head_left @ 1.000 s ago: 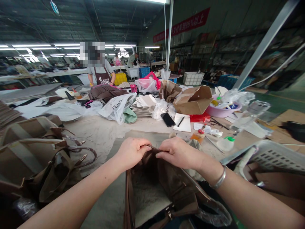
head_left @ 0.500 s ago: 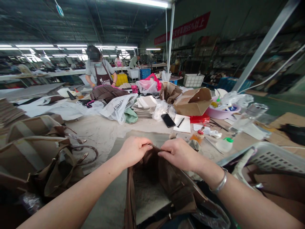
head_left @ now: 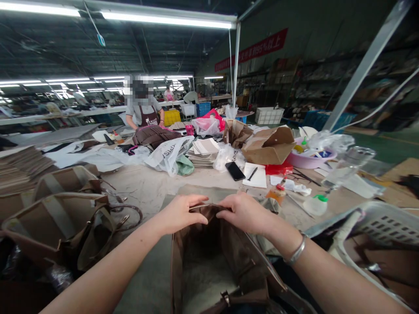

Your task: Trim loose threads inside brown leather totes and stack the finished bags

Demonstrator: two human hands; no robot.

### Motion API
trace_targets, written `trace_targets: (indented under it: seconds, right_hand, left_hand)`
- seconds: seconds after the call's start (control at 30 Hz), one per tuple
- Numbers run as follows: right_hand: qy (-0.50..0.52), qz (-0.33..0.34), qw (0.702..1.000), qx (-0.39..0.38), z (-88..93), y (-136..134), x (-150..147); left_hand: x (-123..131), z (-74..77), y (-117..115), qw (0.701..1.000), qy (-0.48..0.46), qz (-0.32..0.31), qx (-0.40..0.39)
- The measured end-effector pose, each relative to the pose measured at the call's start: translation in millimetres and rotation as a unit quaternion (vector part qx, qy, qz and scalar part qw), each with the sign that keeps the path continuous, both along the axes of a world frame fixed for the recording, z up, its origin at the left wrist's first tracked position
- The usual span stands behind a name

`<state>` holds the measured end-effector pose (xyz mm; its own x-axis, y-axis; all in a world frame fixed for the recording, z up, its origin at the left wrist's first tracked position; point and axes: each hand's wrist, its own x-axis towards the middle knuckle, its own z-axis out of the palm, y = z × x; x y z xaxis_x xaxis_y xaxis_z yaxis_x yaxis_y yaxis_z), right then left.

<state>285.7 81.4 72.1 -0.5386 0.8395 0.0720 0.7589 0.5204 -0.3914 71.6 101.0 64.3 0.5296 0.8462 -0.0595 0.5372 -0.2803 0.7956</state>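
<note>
A brown leather bag (head_left: 229, 266) lies open on the worktable in front of me. My left hand (head_left: 181, 213) pinches the far rim of the bag's mouth with fingers closed. My right hand (head_left: 244, 213) grips the same rim just to the right, fingers curled over the edge; a silver bangle sits on that wrist. The two hands are almost touching. The bag's grey lining shows inside.
Several tan and brown bags (head_left: 62, 218) are piled at the left. A white plastic basket (head_left: 376, 226) stands at the right. A phone (head_left: 235, 171), a notepad (head_left: 257, 175), glue bottles (head_left: 314, 204), cardboard boxes (head_left: 270, 146) and plastic bags (head_left: 168, 152) crowd the far table. A person in an apron (head_left: 145, 114) works beyond.
The view has tilted slightly, so the table sits lower in the picture. My hands keep hold of the bag's rim and its mouth is spread a little wider.
</note>
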Motion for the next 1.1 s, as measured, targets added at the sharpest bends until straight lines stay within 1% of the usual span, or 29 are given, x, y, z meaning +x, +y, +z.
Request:
trace_targets:
  seconds: [0.13,0.23,0.43,0.5,0.57,0.63,0.7,0.77,0.83,0.9,0.93,1.0,1.1]
  right_hand:
    - [-0.004,0.003,1.0,0.005,-0.9,0.7,4.5]
    - [-0.004,0.0,1.0,0.011,-0.8,0.4,6.0]
    - [-0.019,0.003,0.999,0.036,-2.6,0.7,5.8]
    - [-0.022,0.003,0.999,0.037,-2.8,0.7,5.2]
    - [-0.03,-0.001,0.999,0.036,-2.5,0.6,4.3]
    - [-0.045,-0.011,0.998,0.038,-2.0,0.6,3.5]
    - [-0.059,-0.018,0.997,0.043,-1.7,0.6,3.0]
    - [-0.062,-0.02,0.997,0.046,-1.7,0.4,3.0]
    - [-0.063,-0.019,0.997,0.048,-2.1,-0.1,3.4]
    - [-0.066,-0.022,0.996,0.047,-2.4,-0.9,4.1]
    - [-0.067,-0.023,0.996,0.046,-2.2,-1.4,4.4]
    - [-0.065,-0.025,0.997,0.042,-1.0,-2.5,4.5]
    - [-0.061,-0.025,0.997,0.037,2.6,-4.3,2.0]
  left_hand:
    - [0.0,7.0,-5.8,0.991,0.107,0.007,0.083]
    - [3.4,8.8,-8.5,0.982,0.145,0.021,0.119]
    - [1.9,3.2,-5.0,0.989,0.121,0.019,0.088]
    - [-0.1,5.4,-4.3,0.99,0.118,0.006,0.072]
    - [-2.4,10.4,-5.8,0.991,0.123,-0.025,0.056]
    - [-4.7,16.4,-9.9,0.987,0.14,-0.032,0.065]
    - [-6.3,20.9,-15.7,0.977,0.184,-0.003,0.107]
    - [-6.8,22.3,-21.6,0.953,0.257,0.036,0.16]
    - [-5.8,20.9,-25.8,0.926,0.315,0.048,0.203]
    - [-4.1,18.1,-27.1,0.914,0.329,0.044,0.232]
    - [-3.5,17.0,-26.6,0.916,0.322,0.037,0.236]
    - [-3.8,16.2,-24.2,0.93,0.296,0.023,0.218]
    - [-8.8,20.4,-19.7,0.953,0.26,0.013,0.152]
